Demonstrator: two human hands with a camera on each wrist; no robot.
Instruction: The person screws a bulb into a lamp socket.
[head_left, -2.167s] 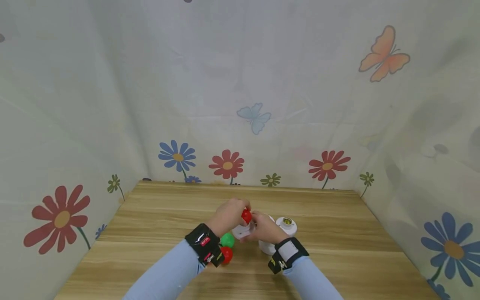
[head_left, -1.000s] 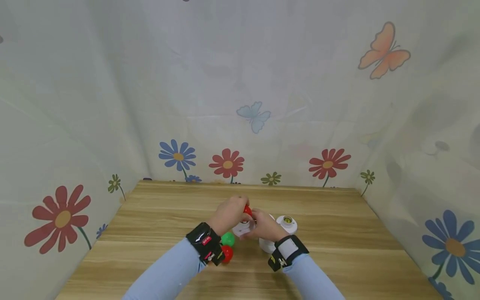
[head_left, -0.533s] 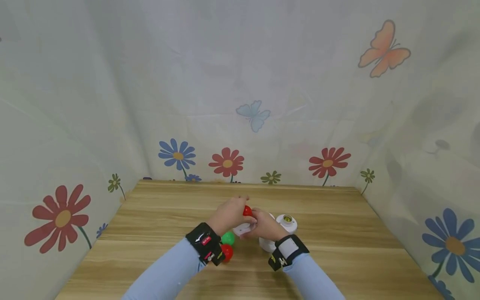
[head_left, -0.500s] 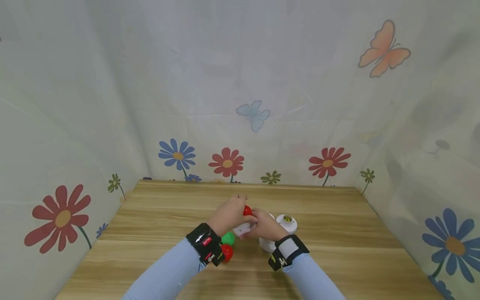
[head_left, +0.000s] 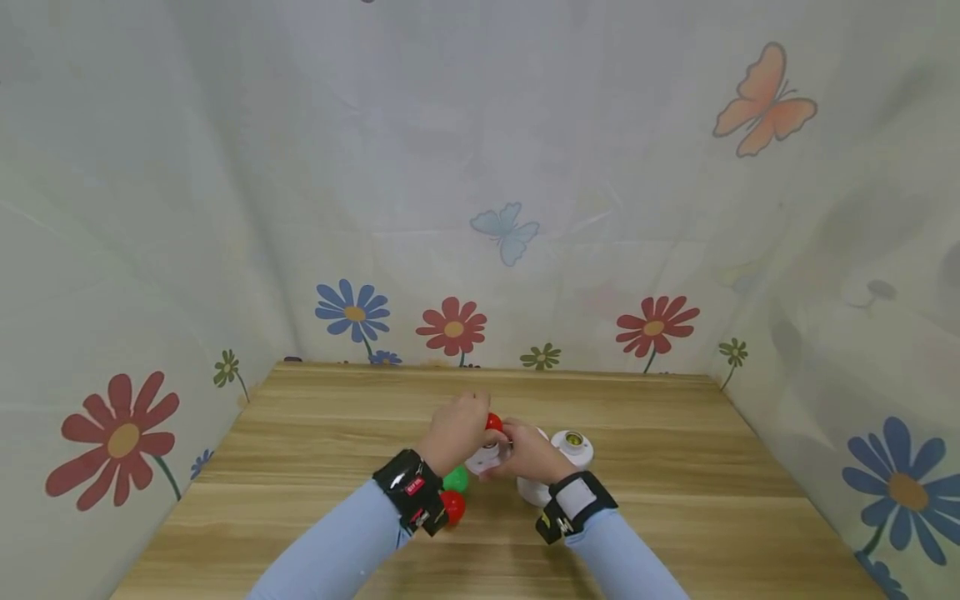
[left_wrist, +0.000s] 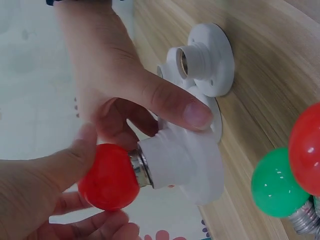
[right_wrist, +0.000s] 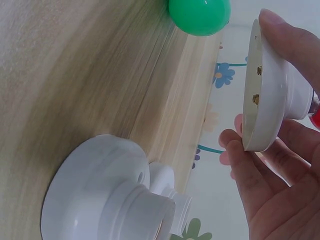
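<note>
My left hand (head_left: 453, 432) holds a round red light bulb (left_wrist: 110, 177) with thumb and fingers on either side of the glass. The bulb's metal screw base is partly inside the opening of a white lamp socket (left_wrist: 175, 162), and some thread still shows. My right hand (head_left: 531, 454) grips that socket by its wide round base, above the table; in the right wrist view brass contacts show on its underside. A green bulb (left_wrist: 277, 185) and another red bulb (left_wrist: 309, 150) lie on the table near my left wrist.
More white lamp sockets stand on the wooden table (head_left: 315, 467) beside my right hand, one with its brass opening (head_left: 573, 439) facing up. My right hand partly hides the others. A flower-printed cloth (head_left: 420, 167) surrounds the table's back and sides.
My left fingers shift round the red bulb, covering and uncovering parts of it and the socket. The socket stays in my right hand at nearly the same place. The loose bulbs lie still.
</note>
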